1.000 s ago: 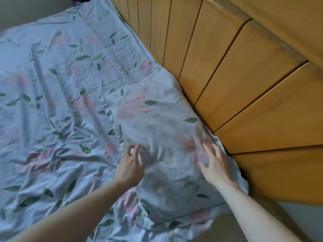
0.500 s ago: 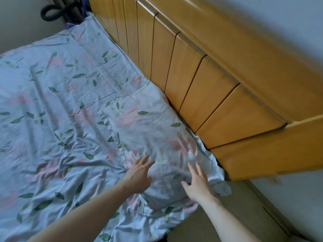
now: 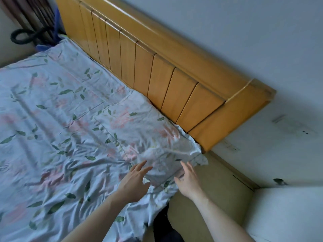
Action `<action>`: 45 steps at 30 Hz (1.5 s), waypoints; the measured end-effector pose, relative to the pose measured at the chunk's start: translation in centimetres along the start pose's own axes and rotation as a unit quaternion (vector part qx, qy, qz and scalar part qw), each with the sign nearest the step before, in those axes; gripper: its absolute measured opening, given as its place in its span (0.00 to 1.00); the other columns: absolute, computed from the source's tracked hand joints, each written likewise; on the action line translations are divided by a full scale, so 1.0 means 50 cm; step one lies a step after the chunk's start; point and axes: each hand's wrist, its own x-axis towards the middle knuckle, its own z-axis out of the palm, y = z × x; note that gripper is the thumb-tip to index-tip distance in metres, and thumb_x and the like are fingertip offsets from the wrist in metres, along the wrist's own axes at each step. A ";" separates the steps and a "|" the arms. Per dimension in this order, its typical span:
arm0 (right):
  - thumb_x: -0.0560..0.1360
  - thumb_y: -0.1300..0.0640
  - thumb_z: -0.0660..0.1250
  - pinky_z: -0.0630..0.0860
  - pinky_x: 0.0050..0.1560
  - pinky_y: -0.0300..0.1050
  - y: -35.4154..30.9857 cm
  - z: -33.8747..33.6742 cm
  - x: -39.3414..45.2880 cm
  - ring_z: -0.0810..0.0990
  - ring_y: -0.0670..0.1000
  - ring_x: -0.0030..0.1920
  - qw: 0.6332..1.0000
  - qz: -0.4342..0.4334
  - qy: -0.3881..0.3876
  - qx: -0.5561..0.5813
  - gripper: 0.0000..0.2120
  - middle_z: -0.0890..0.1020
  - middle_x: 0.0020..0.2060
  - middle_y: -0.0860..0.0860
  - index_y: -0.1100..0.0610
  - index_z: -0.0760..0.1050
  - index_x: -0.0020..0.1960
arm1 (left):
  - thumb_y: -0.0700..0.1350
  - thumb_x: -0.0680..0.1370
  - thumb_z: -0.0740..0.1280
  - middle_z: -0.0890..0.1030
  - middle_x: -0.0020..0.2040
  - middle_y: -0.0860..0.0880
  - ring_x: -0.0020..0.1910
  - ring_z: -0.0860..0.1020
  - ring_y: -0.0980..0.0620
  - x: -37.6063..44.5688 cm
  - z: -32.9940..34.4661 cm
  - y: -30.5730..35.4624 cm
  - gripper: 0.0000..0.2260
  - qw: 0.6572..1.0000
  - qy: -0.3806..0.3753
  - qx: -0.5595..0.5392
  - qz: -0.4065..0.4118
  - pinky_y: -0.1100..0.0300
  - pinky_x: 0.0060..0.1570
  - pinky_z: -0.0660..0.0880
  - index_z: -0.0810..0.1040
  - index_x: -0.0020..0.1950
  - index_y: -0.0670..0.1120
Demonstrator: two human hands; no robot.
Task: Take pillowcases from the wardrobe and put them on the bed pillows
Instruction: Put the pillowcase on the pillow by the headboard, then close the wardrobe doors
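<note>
With the covered pillow (image 3: 139, 135) lying mid-frame against the headboard (image 3: 157, 70), both hands, left (image 3: 134, 182) & right (image 3: 189, 180), hover open, gripping nothing; looks like final smoothing, next prob. another pillow.

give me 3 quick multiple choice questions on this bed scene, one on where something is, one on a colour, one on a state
1. Where does the leaf-and-flower print pillow lie?
A. on the floor
B. against the slatted wooden headboard
C. at the foot of the bed

2. What colour are the leaves on the pale blue floral bedsheet?
A. green
B. yellow
C. black

3. How are the left hand and right hand?
A. both fists
B. gripping a pillowcase
C. open, fingers spread

Answers: 1 B, its far edge meets the headboard. 2 A, the leaves are green among pink blooms. 3 C, both hands are open by the pillow's near edge, holding nothing.
</note>
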 end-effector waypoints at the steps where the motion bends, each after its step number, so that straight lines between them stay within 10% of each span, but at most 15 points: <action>1: 0.81 0.47 0.68 0.62 0.80 0.55 -0.004 0.012 -0.028 0.53 0.54 0.83 1.000 0.000 0.009 0.010 0.37 0.51 0.84 0.49 0.47 0.53 0.84 | 0.56 0.82 0.64 0.51 0.84 0.56 0.82 0.53 0.49 -0.023 -0.011 -0.004 0.28 1.000 0.001 0.006 0.011 0.48 0.76 0.64 0.61 0.81 0.60; 25: 0.81 0.40 0.66 0.60 0.78 0.48 -0.009 0.101 -0.754 0.58 0.49 0.82 0.982 0.022 0.161 0.091 0.35 0.52 0.83 0.41 0.38 0.53 0.82 | 0.55 0.81 0.68 0.57 0.82 0.59 0.80 0.58 0.54 -0.421 -0.121 0.230 0.25 0.933 -0.004 0.101 0.344 0.55 0.75 0.59 0.67 0.77 0.62; 34: 0.78 0.39 0.68 0.71 0.60 0.34 0.117 0.195 -1.047 0.72 0.33 0.67 0.940 0.054 0.284 0.180 0.25 0.70 0.66 0.30 0.32 0.65 0.73 | 0.56 0.80 0.70 0.59 0.81 0.61 0.79 0.61 0.54 -0.590 0.000 0.338 0.25 0.901 -0.048 0.104 0.418 0.50 0.76 0.62 0.68 0.76 0.63; 45: 0.74 0.36 0.67 0.74 0.60 0.37 0.218 0.324 -1.359 0.73 0.30 0.63 0.850 0.131 0.434 0.266 0.24 0.72 0.64 0.25 0.31 0.70 0.70 | 0.53 0.79 0.72 0.64 0.79 0.55 0.75 0.68 0.48 -0.753 0.095 0.473 0.26 0.855 -0.076 0.134 0.495 0.46 0.73 0.68 0.70 0.77 0.56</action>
